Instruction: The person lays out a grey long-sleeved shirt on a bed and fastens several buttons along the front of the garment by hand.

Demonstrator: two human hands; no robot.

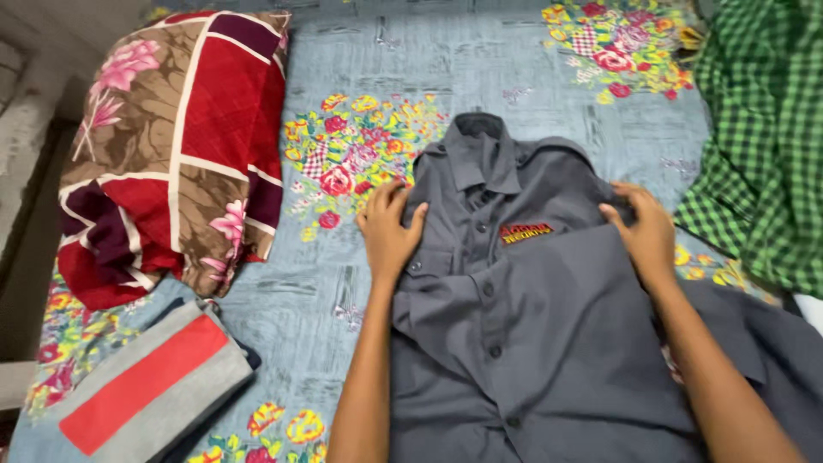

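Observation:
A grey button-up shirt [514,326] with a collar and a small red-and-yellow chest badge lies face up on a bed covered by a pale blue flowered sheet [480,60]. My left hand [388,230] rests flat on the shirt's left shoulder edge, fingers spread. On the other side, my right hand [645,230] presses on the right shoulder, its fingers curled over a fold of the grey cloth. One sleeve spreads out toward the lower right.
A folded red, brown and pink flowered quilt [176,146] lies at the left. Near the lower left sits a folded grey garment with a red stripe [146,386]. A green checked cloth [763,146] is heaped at the right edge.

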